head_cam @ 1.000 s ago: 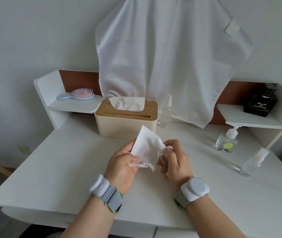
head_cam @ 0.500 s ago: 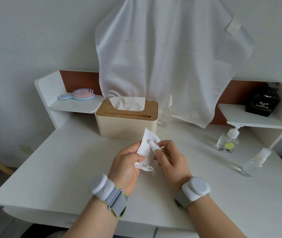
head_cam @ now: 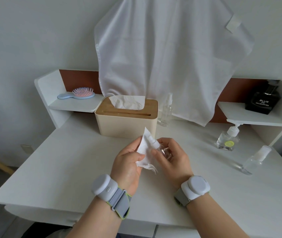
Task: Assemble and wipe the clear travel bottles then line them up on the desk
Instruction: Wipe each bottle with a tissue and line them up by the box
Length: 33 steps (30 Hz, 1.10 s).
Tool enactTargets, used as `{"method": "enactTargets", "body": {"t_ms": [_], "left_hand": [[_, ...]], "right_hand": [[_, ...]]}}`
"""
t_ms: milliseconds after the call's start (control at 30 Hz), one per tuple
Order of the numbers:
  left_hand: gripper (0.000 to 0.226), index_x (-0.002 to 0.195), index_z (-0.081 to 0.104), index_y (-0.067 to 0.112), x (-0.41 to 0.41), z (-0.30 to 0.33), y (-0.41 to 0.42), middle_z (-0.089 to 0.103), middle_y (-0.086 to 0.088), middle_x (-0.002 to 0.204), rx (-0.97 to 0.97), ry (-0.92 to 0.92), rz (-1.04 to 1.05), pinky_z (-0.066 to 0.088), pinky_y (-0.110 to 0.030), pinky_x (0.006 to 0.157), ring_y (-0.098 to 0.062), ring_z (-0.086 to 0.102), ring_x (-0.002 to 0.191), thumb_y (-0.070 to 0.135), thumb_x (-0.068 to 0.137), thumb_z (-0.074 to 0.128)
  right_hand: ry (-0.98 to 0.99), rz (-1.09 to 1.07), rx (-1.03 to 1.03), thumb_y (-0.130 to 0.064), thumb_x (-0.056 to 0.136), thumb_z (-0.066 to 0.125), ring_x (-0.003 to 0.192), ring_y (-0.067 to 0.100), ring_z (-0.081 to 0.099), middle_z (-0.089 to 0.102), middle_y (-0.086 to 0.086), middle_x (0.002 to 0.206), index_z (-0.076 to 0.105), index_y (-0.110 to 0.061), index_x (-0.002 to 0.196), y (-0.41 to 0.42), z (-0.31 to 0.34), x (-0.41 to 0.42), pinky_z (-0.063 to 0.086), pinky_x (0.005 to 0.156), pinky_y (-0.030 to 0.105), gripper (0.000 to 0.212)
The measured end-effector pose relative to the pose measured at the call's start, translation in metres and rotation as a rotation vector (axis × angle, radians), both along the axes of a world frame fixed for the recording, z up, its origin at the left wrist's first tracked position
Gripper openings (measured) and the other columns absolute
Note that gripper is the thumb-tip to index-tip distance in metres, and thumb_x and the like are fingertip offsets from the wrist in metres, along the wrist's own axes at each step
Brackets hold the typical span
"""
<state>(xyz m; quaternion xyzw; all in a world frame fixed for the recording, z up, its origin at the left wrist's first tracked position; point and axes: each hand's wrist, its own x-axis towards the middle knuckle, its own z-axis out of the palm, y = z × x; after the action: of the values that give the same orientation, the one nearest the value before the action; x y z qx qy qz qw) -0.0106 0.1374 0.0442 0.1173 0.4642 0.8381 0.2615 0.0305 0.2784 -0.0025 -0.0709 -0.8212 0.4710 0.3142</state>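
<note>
Table: a white table with a matte top, set against a pale grey wall; a raised white shelf runs along its back at each side, with a reddish-brown back panel behind.
Cloth: a large white cloth hangs on the wall above the middle of the table, its lower edge draping down to the table's back.
Left shelf: a light blue hairbrush with pink bristles lies flat.
Right shelf: a black perfume bottle stands upright.
Tissue box: a cream tissue box with a wooden lid stands at the back centre, one tissue sticking out of its slot.
Left hand: the left hand pinches a crumpled white tissue between thumb and fingers, above the table's middle.
Right hand: the right hand curls round a small clear spray bottle, its white nozzle tilted up-left against the tissue.
Hands together: close, meeting at bottle and tissue; each wrist carries a white round device on a grey strap.
Other bottles: a tall clear spray bottle stands just right of the tissue box; a square clear pump bottle with a green sticker stands near the right shelf; another clear spray bottle lies tilted near the table's right edge.
</note>
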Motion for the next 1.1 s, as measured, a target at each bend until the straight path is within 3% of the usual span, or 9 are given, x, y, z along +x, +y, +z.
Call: {"method": "enactTargets", "body": {"t_ms": [200, 333, 433, 500, 533, 600, 733, 867, 1100], "left_hand": [[0.045, 0.129, 0.052, -0.006, -0.002, 0.006, -0.003, 0.054, -0.028, 0.131, 0.102, -0.184, -0.097, 0.037, -0.043, 0.102, -0.036, 0.053, 0.117, 0.016, 0.092, 0.038], [0.043, 0.127, 0.052, -0.010, -0.008, -0.001, -0.001, 0.057, -0.027, 0.129, 0.106, -0.261, 0.011, 0.035, -0.047, 0.109, -0.038, 0.054, 0.121, 0.013, 0.096, 0.034], [0.036, 0.107, 0.066, -0.006, -0.009, -0.004, -0.001, 0.067, -0.022, 0.113, 0.100, -0.290, 0.061, 0.054, -0.041, 0.085, -0.031, 0.066, 0.099, 0.011, 0.095, 0.037], [0.034, 0.094, 0.072, -0.003, -0.010, -0.003, -0.001, 0.070, -0.019, 0.099, 0.123, -0.312, 0.044, 0.057, -0.034, 0.066, -0.027, 0.069, 0.083, 0.009, 0.094, 0.040], [0.032, 0.094, 0.072, -0.003, -0.010, -0.002, 0.000, 0.070, -0.018, 0.097, 0.125, -0.315, 0.032, 0.057, -0.032, 0.064, -0.027, 0.068, 0.080, 0.009, 0.093, 0.043], [0.024, 0.098, 0.071, -0.002, -0.009, -0.001, 0.002, 0.070, -0.018, 0.096, 0.094, -0.276, 0.025, 0.056, -0.030, 0.065, -0.025, 0.067, 0.078, 0.008, 0.092, 0.050], [0.024, 0.109, 0.066, -0.001, -0.008, -0.007, 0.006, 0.072, -0.015, 0.100, 0.001, -0.156, 0.134, 0.057, -0.024, 0.069, -0.019, 0.070, 0.079, -0.001, 0.087, 0.058], [0.035, 0.115, 0.066, 0.003, -0.009, -0.008, 0.007, 0.072, -0.016, 0.106, -0.093, -0.008, 0.188, 0.053, -0.027, 0.088, -0.021, 0.068, 0.093, 0.001, 0.080, 0.068], [0.042, 0.094, 0.076, 0.006, -0.013, -0.012, 0.007, 0.073, -0.019, 0.096, -0.175, 0.051, 0.139, 0.054, -0.027, 0.078, -0.026, 0.067, 0.084, 0.031, 0.062, 0.082]], "right_hand": [[-0.002, 0.058, -0.036, -0.050, 0.077, 0.067, 0.085, 0.009, 0.059, 0.062, -0.015, 0.095, 0.059, -0.043, 0.102, -0.002, 0.001, 0.000, 0.047, 0.071, 0.023, 0.027], [0.009, 0.055, -0.013, -0.042, 0.081, 0.070, 0.088, 0.008, 0.059, 0.062, -0.015, 0.097, 0.059, -0.043, 0.101, 0.000, 0.002, 0.001, 0.044, 0.072, 0.017, 0.022], [0.000, 0.052, -0.025, -0.043, 0.080, 0.070, 0.089, 0.007, 0.059, 0.062, -0.016, 0.097, 0.059, -0.044, 0.100, -0.001, 0.003, 0.001, 0.045, 0.071, 0.016, 0.023], [-0.008, 0.039, -0.033, -0.047, 0.077, 0.070, 0.087, 0.006, 0.059, 0.062, -0.017, 0.095, 0.060, -0.047, 0.097, -0.002, 0.004, 0.001, 0.045, 0.070, 0.014, 0.022], [-0.011, 0.033, -0.034, -0.048, 0.076, 0.070, 0.085, 0.006, 0.059, 0.062, -0.017, 0.093, 0.060, -0.049, 0.095, -0.002, 0.005, 0.002, 0.045, 0.068, 0.014, 0.022], [-0.012, 0.042, -0.043, -0.049, 0.074, 0.071, 0.080, 0.008, 0.060, 0.063, -0.016, 0.090, 0.061, -0.046, 0.093, -0.003, 0.005, 0.002, 0.046, 0.066, 0.016, 0.022], [0.019, 0.104, -0.078, -0.038, 0.076, 0.072, 0.073, 0.018, 0.061, 0.064, -0.007, 0.086, 0.066, -0.029, 0.097, -0.003, 0.004, 0.004, 0.052, 0.064, 0.036, 0.023], [0.018, 0.125, -0.108, -0.021, 0.079, 0.071, 0.064, 0.012, 0.058, 0.064, -0.008, 0.082, 0.069, -0.028, 0.096, -0.005, 0.003, 0.004, 0.053, 0.060, 0.037, 0.019], [0.002, 0.217, -0.266, -0.022, 0.081, 0.071, 0.055, 0.016, 0.060, 0.063, -0.006, 0.078, 0.070, -0.033, 0.092, -0.005, 0.007, 0.007, 0.052, 0.051, 0.028, 0.016]]}}
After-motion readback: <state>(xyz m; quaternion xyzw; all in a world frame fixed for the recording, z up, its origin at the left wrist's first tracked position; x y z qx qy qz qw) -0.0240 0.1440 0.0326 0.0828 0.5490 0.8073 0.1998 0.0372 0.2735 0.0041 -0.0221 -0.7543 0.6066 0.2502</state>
